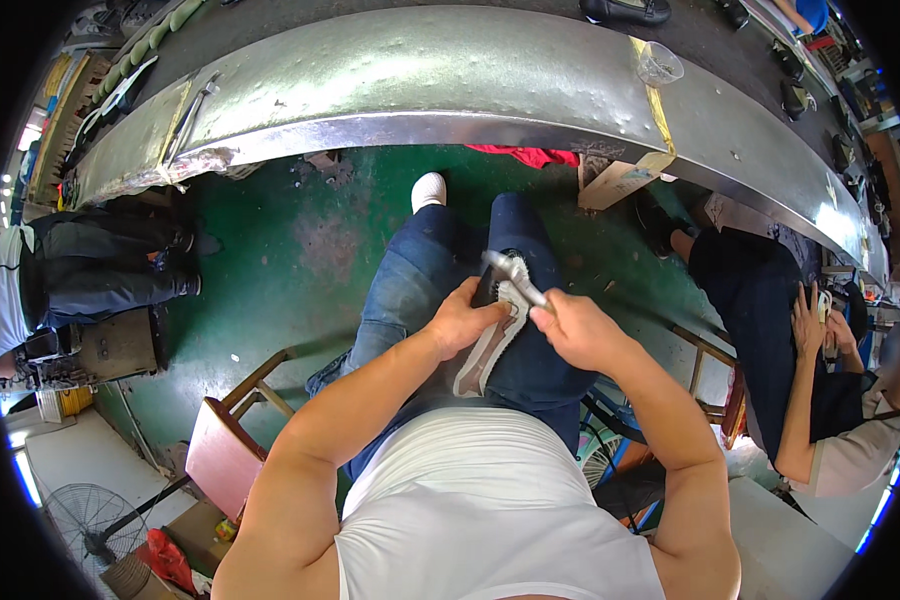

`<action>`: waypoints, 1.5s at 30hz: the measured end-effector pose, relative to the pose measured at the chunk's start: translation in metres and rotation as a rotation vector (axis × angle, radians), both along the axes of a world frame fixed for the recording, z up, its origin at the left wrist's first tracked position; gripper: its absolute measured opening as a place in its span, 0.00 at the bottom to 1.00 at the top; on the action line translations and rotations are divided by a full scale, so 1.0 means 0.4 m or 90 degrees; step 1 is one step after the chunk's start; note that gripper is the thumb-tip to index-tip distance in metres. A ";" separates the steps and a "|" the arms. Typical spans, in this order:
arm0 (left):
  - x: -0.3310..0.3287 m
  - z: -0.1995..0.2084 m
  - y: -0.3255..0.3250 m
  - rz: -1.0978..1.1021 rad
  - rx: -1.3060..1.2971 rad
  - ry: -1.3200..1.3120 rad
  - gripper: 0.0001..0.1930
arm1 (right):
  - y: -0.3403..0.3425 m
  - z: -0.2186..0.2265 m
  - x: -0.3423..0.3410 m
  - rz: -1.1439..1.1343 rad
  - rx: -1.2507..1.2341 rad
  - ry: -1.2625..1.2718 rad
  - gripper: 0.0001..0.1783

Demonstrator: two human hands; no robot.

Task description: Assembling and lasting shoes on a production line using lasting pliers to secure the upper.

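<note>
A shoe [484,358] lies lengthwise across my thighs, with a brownish middle and a pale, ragged band along its edge. My left hand [460,321] is closed around its dark side, the thumb pressed on the pale edge. Gripped in my right hand [582,332] is a hammer [525,285], its light handle running up and left from my fingers. The hammer's head is smeared by motion and sits over the far end of the shoe, which it partly covers. Whether it touches the shoe, I cannot tell.
A long metal-edged bench [420,80] curves ahead, with a clear plastic cup [660,64] and a black shoe [625,10] on it. A seated co-worker [750,300] is at right; another person's legs [110,255] are at left. A chair [225,450] and fan [95,530] stand behind left.
</note>
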State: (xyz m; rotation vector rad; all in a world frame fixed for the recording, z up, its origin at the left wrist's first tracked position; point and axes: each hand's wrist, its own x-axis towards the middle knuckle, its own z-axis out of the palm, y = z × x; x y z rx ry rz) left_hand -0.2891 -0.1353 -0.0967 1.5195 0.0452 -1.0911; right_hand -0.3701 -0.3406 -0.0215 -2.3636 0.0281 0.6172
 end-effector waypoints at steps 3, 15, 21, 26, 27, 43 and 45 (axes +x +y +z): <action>0.012 0.013 0.011 -0.033 0.018 0.011 0.35 | -0.002 -0.021 -0.004 0.026 -0.049 -0.020 0.23; 0.044 0.013 0.023 -0.028 -0.056 0.146 0.38 | -0.006 0.040 -0.125 -0.016 0.104 0.232 0.18; 0.034 -0.022 0.029 -0.015 -0.088 0.123 0.37 | 0.060 0.041 -0.141 0.081 -0.041 0.056 0.20; -0.018 0.002 0.050 -0.158 -0.029 -0.093 0.44 | 0.040 -0.033 -0.220 -0.003 0.015 0.084 0.20; -0.027 0.016 0.071 -0.212 -0.041 -0.167 0.46 | 0.030 -0.043 -0.225 -0.007 0.027 0.081 0.21; -0.098 -0.051 0.187 -0.302 -0.019 -0.220 0.62 | 0.109 -0.045 -0.150 0.002 -0.044 0.002 0.19; -0.101 -0.041 0.205 -0.340 -0.024 -0.136 0.62 | 0.112 -0.028 -0.149 0.008 -0.051 0.007 0.19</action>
